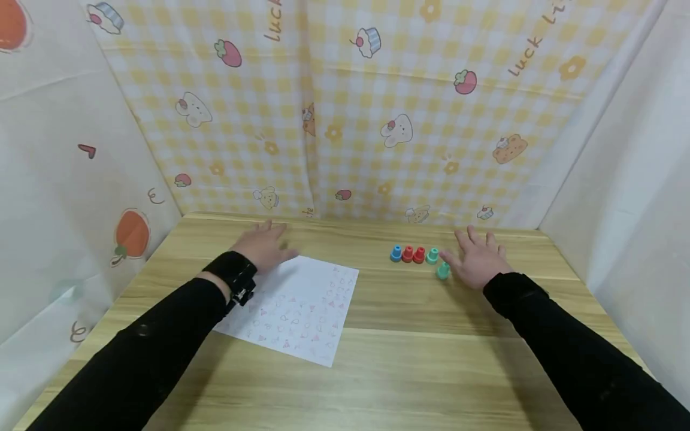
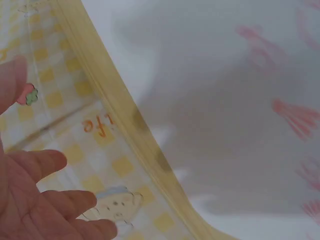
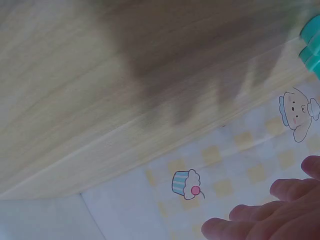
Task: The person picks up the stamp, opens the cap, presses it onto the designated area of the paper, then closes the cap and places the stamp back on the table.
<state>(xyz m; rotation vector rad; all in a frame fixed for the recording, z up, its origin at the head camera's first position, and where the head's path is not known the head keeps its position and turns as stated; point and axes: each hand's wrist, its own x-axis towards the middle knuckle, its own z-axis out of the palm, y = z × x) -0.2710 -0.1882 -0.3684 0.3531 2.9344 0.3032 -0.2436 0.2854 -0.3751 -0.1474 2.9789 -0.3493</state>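
My left hand (image 1: pixel 262 246) is held out with spread fingers over the far left corner of a white sheet of paper (image 1: pixel 307 299), holding nothing. Small red and pink drawn shapes cover much of the sheet; its left part is hidden by my wrist. To the right, my right hand (image 1: pixel 477 260) spreads its fingers, also with nothing in it. Close to its thumb stand two teal stamp-like pieces, the nearer one (image 1: pixel 443 271) and the farther one (image 1: pixel 432 256). Beside them in a row are two red pieces (image 1: pixel 414 254) and a blue piece (image 1: pixel 396 254).
The wooden table (image 1: pixel 431 377) ends at the back against a yellow checked curtain (image 1: pixel 350 161). White cloth hangs along the left side (image 1: pixel 64 179) and the right side (image 1: pixel 620 167). A black band (image 1: pixel 234 275) circles my left wrist.
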